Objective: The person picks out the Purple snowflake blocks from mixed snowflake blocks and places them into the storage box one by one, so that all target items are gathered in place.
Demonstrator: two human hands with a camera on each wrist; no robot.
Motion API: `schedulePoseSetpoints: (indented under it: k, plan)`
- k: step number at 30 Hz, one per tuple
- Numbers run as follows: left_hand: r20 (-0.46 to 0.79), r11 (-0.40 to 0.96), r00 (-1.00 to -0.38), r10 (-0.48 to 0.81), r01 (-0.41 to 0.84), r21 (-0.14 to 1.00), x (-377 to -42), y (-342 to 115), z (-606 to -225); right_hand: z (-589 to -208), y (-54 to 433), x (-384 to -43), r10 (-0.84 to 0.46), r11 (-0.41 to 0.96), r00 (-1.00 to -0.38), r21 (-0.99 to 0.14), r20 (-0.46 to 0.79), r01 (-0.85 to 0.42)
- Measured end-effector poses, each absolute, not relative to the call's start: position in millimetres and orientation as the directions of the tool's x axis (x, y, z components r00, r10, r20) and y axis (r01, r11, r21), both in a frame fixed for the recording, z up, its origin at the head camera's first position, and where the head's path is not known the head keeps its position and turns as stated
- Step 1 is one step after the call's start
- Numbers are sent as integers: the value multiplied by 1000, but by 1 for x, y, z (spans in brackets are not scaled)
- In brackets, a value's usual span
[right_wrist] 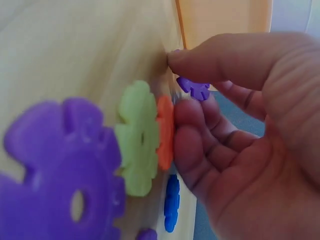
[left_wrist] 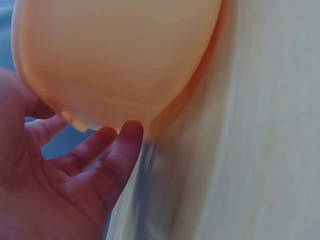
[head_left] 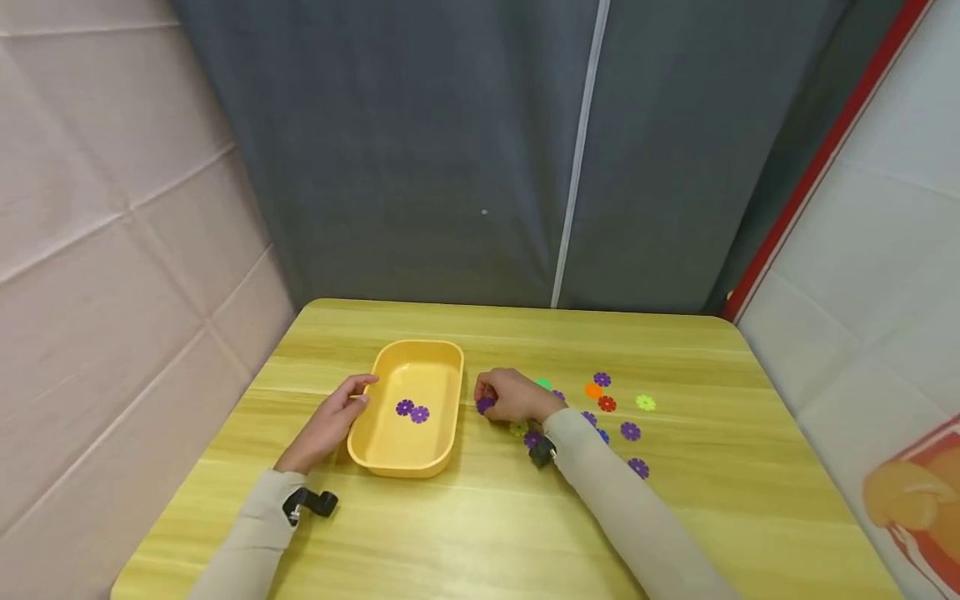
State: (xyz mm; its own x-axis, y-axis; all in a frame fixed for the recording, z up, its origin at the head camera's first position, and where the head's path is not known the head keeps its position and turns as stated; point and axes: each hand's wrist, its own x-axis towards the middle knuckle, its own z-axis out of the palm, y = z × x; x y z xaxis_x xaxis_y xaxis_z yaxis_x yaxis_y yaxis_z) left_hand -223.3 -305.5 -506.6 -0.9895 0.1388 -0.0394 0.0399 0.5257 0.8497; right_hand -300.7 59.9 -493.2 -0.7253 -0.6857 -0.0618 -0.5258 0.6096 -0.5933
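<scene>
A yellow plastic basin (head_left: 405,471) stands on the table with two purple snowflake discs (head_left: 412,411) lying inside. At its left side my left hand (head_left: 327,423) rests against it, fingertips touching the outer wall and rim. In the left wrist view the basin's wall (left_wrist: 120,55) is seen beside the left hand (left_wrist: 75,185). Right of the basin, my right hand (head_left: 517,394) pinches a purple snowflake disc (head_left: 485,405) between thumb and fingers, low over the table. The right wrist view shows this disc (right_wrist: 196,90) partly covered by the right hand (right_wrist: 240,125).
Loose snowflake discs are scattered around and beyond the right hand: a red disc (head_left: 607,404), an orange disc (head_left: 593,390), a yellow-green disc (head_left: 646,402), and several purple ones such as this disc (head_left: 631,431). Some lie partly under the right forearm. A dark curtain (head_left: 420,167) hangs behind the wooden table (head_left: 450,550).
</scene>
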Motion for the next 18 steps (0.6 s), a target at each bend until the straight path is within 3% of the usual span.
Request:
schedulePoseSetpoints:
  k: [6, 18]
  plan:
    - [-15, 539, -992, 126, 55, 840, -224, -303, -509, -496, 65, -303, -704, 578, -710, -597, -19, -557]
    - [-10, 560, -991, 137, 69, 826, -221, -300, -508, -491, 74, -302, -645, 549, -763, -668, 43, -502]
